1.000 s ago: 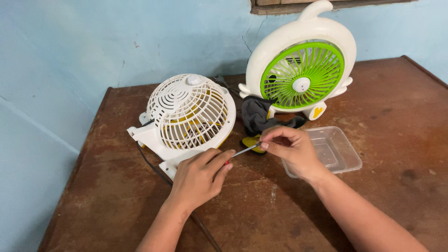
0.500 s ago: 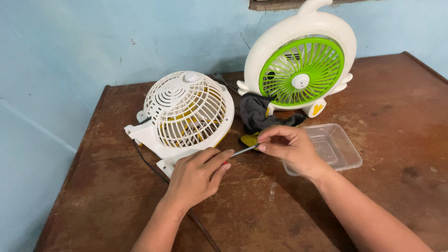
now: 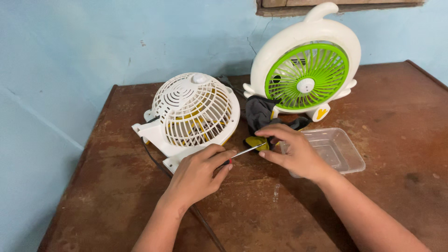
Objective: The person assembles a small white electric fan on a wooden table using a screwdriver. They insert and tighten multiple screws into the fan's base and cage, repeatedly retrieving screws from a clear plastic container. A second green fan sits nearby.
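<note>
Screwdriver: slim metal shaft with a red handle end, held low over the brown wooden surface between the two hands, just in front of the white fan. The handle end is enclosed by the left hand, whose fingers are curled shut around it. The tip end is met by the right hand, thumb and forefinger drawn together at the shaft's far end; whether the tip is actually pinched cannot be told.

White fan: small, domed cage grille, yellow blades seen through it, laid tilted on its white base near the rear left of the surface. A dark cable is seen running from it toward the near edge, passing under the left forearm.

Green and white fan: round white housing, green grille, set upright against the blue wall.

Dark cloth: crumpled between the two fans, touching the foot of the upright one.

Yellow object: small, partly hidden behind the right hand's fingers; kind cannot be told.

Clear plastic tray: shallow, rectangular, placed just beside the right wrist.
</note>
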